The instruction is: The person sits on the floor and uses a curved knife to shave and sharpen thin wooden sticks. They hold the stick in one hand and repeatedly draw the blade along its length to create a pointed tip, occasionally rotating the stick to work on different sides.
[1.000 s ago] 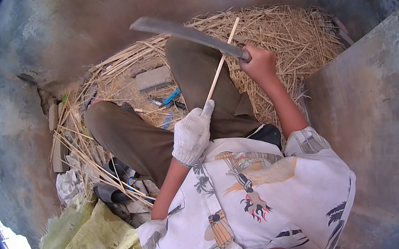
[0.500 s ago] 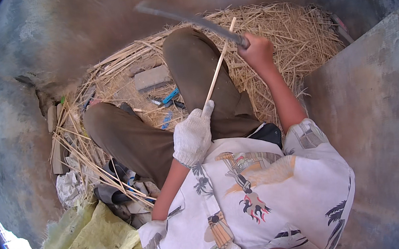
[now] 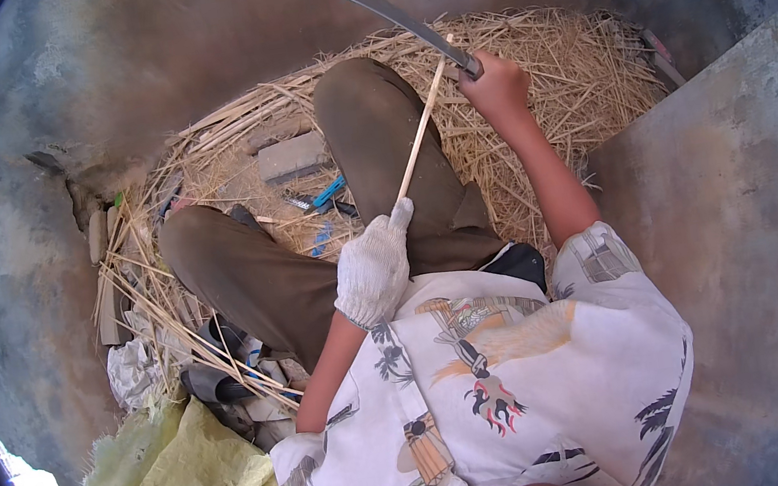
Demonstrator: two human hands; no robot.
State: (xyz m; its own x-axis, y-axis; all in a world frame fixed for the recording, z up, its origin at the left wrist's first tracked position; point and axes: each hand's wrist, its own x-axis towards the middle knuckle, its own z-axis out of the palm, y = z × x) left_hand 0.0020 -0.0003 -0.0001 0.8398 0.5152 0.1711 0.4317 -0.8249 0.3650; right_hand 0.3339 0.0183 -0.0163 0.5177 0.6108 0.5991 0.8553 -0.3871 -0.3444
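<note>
My left hand (image 3: 373, 267), in a white knitted glove, is closed round the near end of a thin pale stick (image 3: 419, 131), which slants up over my right thigh. My bare right hand (image 3: 496, 83) grips the handle of a long, curved machete (image 3: 378, 10). Its dark blade points up and to the left. Close to the handle, the blade crosses the far end of the stick; whether the two touch I cannot tell. Most of the machete's handle is hidden inside my fist.
Pale shavings (image 3: 575, 91) cover the floor around my bent legs. A brick (image 3: 293, 156) and a blue-handled tool (image 3: 328, 192) lie between my knees. Long thin strips (image 3: 195, 337) and a yellow-green sack (image 3: 165, 479) are at left. Walls (image 3: 717, 200) enclose me closely.
My right hand has come slightly down with the machete, and the blade's tip has shifted up and a little right. The left hand keeps hold of the stick, nearly still.
</note>
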